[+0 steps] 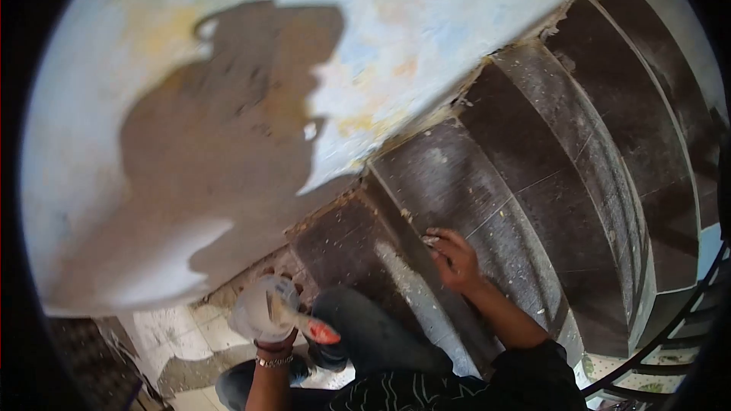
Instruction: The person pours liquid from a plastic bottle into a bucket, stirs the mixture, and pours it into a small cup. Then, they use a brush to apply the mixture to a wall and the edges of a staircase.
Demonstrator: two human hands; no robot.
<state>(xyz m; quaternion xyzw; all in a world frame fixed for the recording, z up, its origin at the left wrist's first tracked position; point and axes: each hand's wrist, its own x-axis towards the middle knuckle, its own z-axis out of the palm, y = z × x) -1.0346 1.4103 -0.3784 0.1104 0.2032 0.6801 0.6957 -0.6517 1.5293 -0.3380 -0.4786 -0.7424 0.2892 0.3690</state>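
Note:
My left hand (285,337) is wrapped round a whitish translucent bowl (247,312), with fingertips showing over its far side. A scraper-like tool with a red handle (323,332) rests in the bowl, its pale, smeared blade lying inside and its handle sticking out over the rim. My right hand (455,261) is at the edge of a dark stair tread (438,160), fingers bent and drawn together. Something small and pale may be at its fingertips, but I cannot make it out.
Dark, dusty steps (563,183) curve up to the right beside a patchy painted wall (426,23) bearing my shadow. Broken, rough filler runs along their joint. A black railing (670,342) stands at lower right; pale floor tiles (171,335) lie below left.

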